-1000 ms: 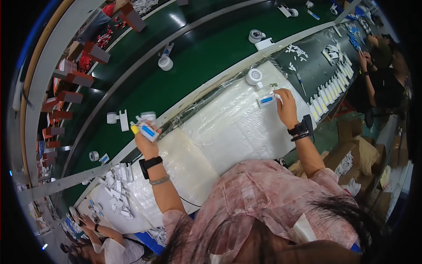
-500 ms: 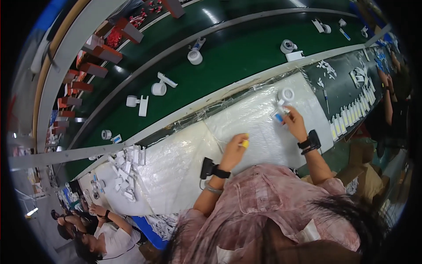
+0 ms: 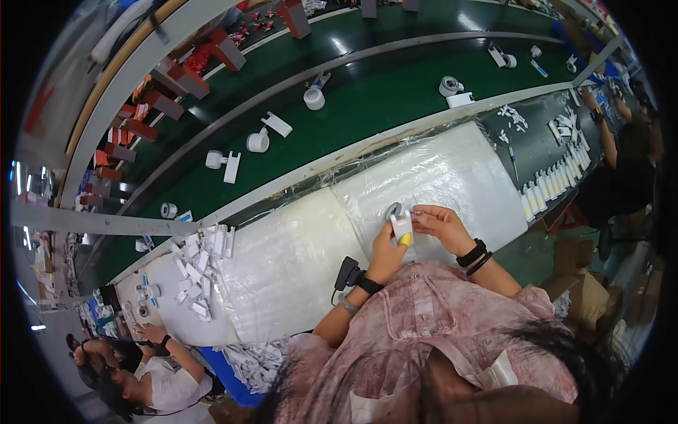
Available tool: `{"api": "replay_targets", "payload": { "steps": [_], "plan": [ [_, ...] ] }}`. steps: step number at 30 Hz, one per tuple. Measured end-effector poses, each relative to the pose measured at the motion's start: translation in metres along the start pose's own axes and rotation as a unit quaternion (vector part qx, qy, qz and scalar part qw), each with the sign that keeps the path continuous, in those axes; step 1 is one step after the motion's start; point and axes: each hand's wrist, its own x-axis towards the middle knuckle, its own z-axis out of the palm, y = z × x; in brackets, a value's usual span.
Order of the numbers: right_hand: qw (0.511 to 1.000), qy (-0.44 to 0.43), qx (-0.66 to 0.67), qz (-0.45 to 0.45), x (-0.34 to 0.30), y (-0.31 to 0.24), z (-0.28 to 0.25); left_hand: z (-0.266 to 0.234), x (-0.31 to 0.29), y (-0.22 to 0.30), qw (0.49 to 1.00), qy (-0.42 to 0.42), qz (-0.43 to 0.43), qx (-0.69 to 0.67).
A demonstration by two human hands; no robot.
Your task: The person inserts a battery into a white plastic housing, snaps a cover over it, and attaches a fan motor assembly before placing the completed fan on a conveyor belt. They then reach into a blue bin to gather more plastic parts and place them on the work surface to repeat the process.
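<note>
- Fingers of my left hand (image 3: 385, 256) are closed around a white forked part (image 3: 401, 227), which stands roughly upright with its prongs pointing away from me; my thumb, in a yellow cover (image 3: 405, 239), presses against its lower end.
- Grey ring-shaped piece (image 3: 393, 210) shows at the part's upper left, just above my left fingers.
- My right hand (image 3: 443, 227) is bent in from the other side, its fingertips right by the prongs; I cannot tell whether they grip something small or only touch.
- Both hands and the part are over the near side of a plastic-covered mat (image 3: 445, 169), close to my shirt.
- Blue bin (image 3: 229, 381), at my lower left, holds a heap of white pieces (image 3: 258, 364).
- Cardboard box (image 3: 573, 256) stands low on my right; I cannot make out its contents.
</note>
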Motion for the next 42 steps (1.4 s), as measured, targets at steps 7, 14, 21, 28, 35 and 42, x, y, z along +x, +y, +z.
{"api": "replay_targets", "payload": {
  "steps": [7, 14, 21, 28, 35, 42],
  "plan": [
    [0.92, -0.002, -0.389, -0.056, -0.027, 0.011, 0.001, -0.043, 0.0, 0.038, 0.941, -0.105, -0.19, -0.259],
    [0.865, 0.018, -0.411, -0.289, -0.036, 0.001, -0.005, -0.044, 0.006, 0.055, 0.993, -0.119, 0.001, 0.009],
    [0.923, -0.12, -0.31, -0.195, -0.064, -0.053, -0.021, -0.019, 0.004, 0.134, 0.974, -0.137, -0.162, -0.086],
    [0.85, -0.441, -0.286, -0.029, -0.055, -0.094, -0.083, 0.004, 0.019, 0.188, 0.978, -0.189, -0.01, 0.087],
    [0.873, -0.424, -0.231, -0.064, -0.039, -0.103, -0.117, 0.044, 0.037, 0.198, 0.979, -0.133, 0.096, 0.121],
    [0.888, -0.067, -0.353, -0.287, -0.041, -0.112, -0.103, 0.055, 0.045, 0.159, 0.973, -0.082, -0.119, -0.179]
  ]
}}
